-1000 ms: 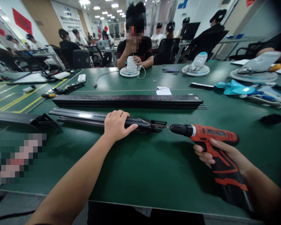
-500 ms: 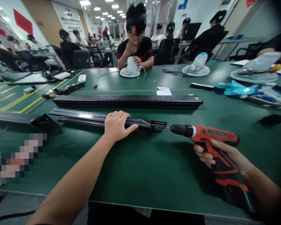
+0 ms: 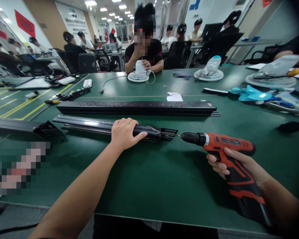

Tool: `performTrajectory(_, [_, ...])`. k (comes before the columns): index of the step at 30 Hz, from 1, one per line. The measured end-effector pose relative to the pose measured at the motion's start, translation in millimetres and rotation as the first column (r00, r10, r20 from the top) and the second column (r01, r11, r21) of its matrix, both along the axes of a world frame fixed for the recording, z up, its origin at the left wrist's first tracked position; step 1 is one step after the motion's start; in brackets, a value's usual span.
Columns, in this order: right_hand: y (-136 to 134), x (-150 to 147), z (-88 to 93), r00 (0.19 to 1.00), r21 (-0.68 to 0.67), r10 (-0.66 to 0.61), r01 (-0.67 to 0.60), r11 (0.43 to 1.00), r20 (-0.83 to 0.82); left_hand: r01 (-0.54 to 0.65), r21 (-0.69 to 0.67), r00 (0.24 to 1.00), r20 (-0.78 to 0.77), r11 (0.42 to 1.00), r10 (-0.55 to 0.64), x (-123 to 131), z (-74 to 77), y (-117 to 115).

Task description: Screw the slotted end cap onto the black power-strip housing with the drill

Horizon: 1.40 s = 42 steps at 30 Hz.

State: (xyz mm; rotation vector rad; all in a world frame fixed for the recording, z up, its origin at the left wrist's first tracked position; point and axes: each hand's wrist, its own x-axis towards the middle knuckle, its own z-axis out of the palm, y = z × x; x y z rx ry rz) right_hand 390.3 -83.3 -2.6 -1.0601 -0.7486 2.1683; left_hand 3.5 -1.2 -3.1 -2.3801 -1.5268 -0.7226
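Currently left-hand fingers (image 3: 128, 123) are curled over the top of the black strip housing (image 3: 89, 124), with the thumb laid along its near edge. They're closed on it and pressing it down onto the green table (image 3: 149, 192). Right-hand fingers (image 3: 218, 166) are wrapped tight round the grip of the red drill (image 3: 224, 146). I can't tell if the trigger is pulled.

Progress, my read: the bit (image 3: 175, 134) is lined up on the vented end bracket (image 3: 168, 132) at the housing's right end, touching it or just short. The screw head is too small for me to make out. So I'd say the fastening at this end is in hand, not finished. The socket strip (image 3: 137, 107) just behind lies parallel and looks complete. Another black housing (image 3: 20, 126) at the left edge sits well apart, with no hand on it.

Pose: left hand (image 3: 126, 134) is palm down with a flat wrist. The forearm runs straight out from lower left, reaching about two thirds along the housing. Right hand (image 3: 236, 166) comes in from lower right. The wrist is cocked so the drill lies near level, pointing left along the housing's axis.

Around: a person opposite has a hand on a white desk fan (image 3: 138, 75).
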Motion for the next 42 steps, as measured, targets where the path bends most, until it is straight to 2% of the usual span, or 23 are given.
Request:
performTrajectory(16, [-0.3, -1.0, 0.1, 0.999, 0.0, -0.047, 0.047, 0.999, 0.014, -0.013, -0.077, 1.0, -0.026, 0.997, 0.011, 0.3, 7.4, 1.6])
performTrajectory(21, [0.2, -1.4, 0.7, 1.0, -0.011, -0.026, 0.027, 1.0, 0.01, -0.008, -0.107, 0.999, -0.035, 0.994, 0.004, 0.1, 9.1, 2.2])
performTrajectory(42, [0.3, -0.1, -0.7, 1.0, -0.006, 0.003, -0.003, 1.0, -0.014, -0.019, -0.038, 0.999, -0.03, 0.999, 0.018, -0.9, 3.0, -1.8])
